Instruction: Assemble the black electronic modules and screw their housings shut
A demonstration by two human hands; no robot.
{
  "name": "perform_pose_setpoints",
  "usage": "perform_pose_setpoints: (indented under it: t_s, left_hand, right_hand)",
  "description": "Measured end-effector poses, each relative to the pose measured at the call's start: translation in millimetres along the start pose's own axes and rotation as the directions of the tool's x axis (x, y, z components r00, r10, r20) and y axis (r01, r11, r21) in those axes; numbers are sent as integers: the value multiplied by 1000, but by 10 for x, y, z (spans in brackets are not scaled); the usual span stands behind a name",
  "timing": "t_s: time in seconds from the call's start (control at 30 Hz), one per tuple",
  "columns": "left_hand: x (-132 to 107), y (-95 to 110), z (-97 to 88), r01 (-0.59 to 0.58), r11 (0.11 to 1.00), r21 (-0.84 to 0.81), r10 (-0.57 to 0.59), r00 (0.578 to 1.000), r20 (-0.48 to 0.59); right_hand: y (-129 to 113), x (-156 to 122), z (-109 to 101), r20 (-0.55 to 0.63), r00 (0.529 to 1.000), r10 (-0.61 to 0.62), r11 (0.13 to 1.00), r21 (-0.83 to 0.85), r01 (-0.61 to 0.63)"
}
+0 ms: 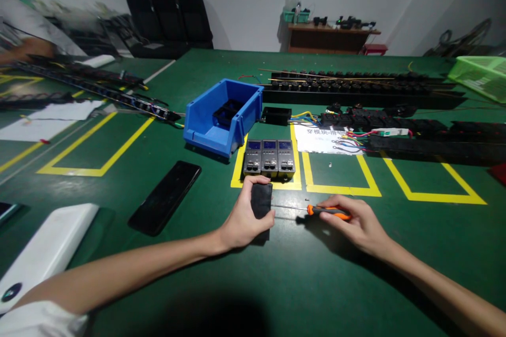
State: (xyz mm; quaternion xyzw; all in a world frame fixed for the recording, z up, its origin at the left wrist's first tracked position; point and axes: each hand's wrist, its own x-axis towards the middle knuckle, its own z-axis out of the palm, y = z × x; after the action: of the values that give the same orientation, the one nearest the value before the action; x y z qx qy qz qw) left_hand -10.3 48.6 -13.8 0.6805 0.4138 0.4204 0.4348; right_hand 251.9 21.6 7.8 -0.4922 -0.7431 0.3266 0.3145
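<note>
My left hand (241, 218) is wrapped round a small black module (261, 200), steadying it on the green table. In my right hand (358, 221) is a screwdriver (329, 212) with an orange and black handle, held level. Its thin shaft points left and the tip meets, or nearly meets, the module's right side; I cannot tell which. A tiny screw (307, 199) lies just above the shaft. Directly beyond my left hand, several similar modules (269, 159) with small displays and ports stand side by side inside a yellow taped outline.
Behind the modules sits a blue bin (213, 137) with black parts inside. A black phone (165, 197) and a white device (51, 247) lie to the left. Wired black strips (395, 121) stretch across the right, near a green basket (480, 78). Another person's arm (29, 50) shows at far left.
</note>
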Motion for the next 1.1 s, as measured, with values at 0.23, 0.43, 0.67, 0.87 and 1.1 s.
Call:
perform_pose_setpoints:
  t_s: [0.23, 0.43, 0.67, 0.87, 1.1]
  left_hand:
    - [-10, -1, 4, 3, 1000, -19, -3, 1000, -7]
    - [-12, -9, -15, -6, 996, -84, 3, 999, -32]
    - [-61, 70, -30, -82, 959, -271, 98, 994, 43]
    - [-97, 91, -29, -173, 921, -349, 213, 974, 78]
    - [-88, 19, 14, -291, 842, -454, 362, 929, 76]
  right_hand:
    - [50, 4, -7, -12, 1000, 1, 999, -36, -2]
    - [112, 9, -68, -59, 989, -136, 975, -183, 124]
    - [157, -31, 72, 131, 960, -247, 890, -361, 279]
    - [143, -48, 210, 96, 923, -374, 803, -463, 374]
    - [-175, -73, 417, 36, 940, -338, 937, -83, 340]
